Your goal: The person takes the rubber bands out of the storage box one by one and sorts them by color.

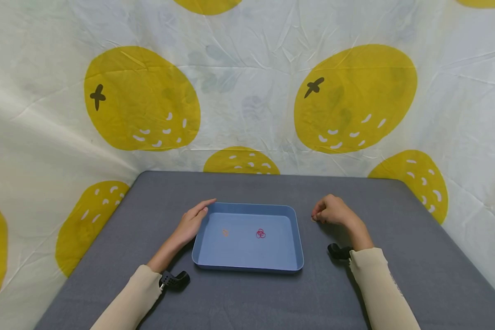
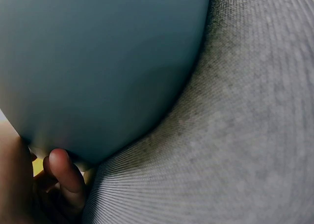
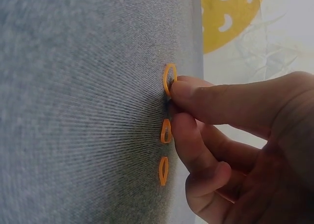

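Note:
On the grey table lies a blue rectangular tray (image 1: pixel 247 260), with pinkish-red rubber bands (image 1: pixel 261 233) at its middle and an orange one (image 1: pixel 225 233) left of them. My left hand (image 1: pixel 189 225) holds the tray at its far left corner; in the left wrist view, curled fingers (image 2: pixel 66 177) show against the outer wall. My right hand (image 1: pixel 333 211) is on the table to the right of the tray. Its thumb and forefinger pinch an orange rubber band (image 3: pixel 169 71), part of which the thumb covers. Two more orange rubber bands (image 3: pixel 166 130) lie on the cloth below the fingertips.
Behind the table (image 1: pixel 247 298) hangs a white cloth (image 1: pixel 251 91) printed with large yellow fruit. It also runs along both sides. Black wrist mounts (image 1: pixel 175 280) stick out inward from both sleeves, low over the tabletop.

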Action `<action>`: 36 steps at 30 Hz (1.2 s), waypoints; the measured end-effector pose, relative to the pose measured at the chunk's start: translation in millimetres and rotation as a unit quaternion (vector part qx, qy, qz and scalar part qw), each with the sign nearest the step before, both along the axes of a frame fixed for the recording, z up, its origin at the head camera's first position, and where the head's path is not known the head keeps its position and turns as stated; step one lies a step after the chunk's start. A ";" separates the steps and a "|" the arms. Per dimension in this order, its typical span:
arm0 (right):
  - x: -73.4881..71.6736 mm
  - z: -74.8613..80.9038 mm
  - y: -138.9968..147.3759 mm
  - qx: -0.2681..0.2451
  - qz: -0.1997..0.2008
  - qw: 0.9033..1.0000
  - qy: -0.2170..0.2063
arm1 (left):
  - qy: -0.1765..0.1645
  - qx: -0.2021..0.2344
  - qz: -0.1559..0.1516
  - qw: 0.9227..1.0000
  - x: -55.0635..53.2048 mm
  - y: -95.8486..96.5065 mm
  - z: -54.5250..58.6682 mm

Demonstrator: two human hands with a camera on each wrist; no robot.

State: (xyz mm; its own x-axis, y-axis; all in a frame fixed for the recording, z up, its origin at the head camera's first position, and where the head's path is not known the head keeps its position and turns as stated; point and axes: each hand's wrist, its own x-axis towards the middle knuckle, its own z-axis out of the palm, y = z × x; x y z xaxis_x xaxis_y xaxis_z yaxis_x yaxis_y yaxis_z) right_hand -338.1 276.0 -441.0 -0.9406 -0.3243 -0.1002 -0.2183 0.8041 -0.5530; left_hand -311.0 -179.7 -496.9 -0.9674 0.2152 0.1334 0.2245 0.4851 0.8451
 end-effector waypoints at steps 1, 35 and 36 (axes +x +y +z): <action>-0.1 0.2 0.2 0.000 -0.003 1.000 -0.001 | 0.000 0.001 0.000 1.000 -0.1 0.1 0.1; 10.7 37.4 -20.6 -0.017 0.010 0.997 0.074 | -0.003 0.002 0.001 1.000 1.0 -0.5 -0.8; 11.9 39.2 -22.0 -0.017 0.009 0.997 0.073 | -0.003 0.002 0.001 1.000 1.0 -0.5 -0.8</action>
State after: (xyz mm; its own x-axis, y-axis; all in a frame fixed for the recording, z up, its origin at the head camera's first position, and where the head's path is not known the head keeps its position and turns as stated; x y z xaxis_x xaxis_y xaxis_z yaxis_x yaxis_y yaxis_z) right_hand -326.2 254.0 -401.8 -0.9381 -0.3429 0.0493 -0.3136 0.7803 -0.5411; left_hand -310.0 -180.1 -497.7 -0.9684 0.2133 0.1293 0.2193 0.4814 0.8486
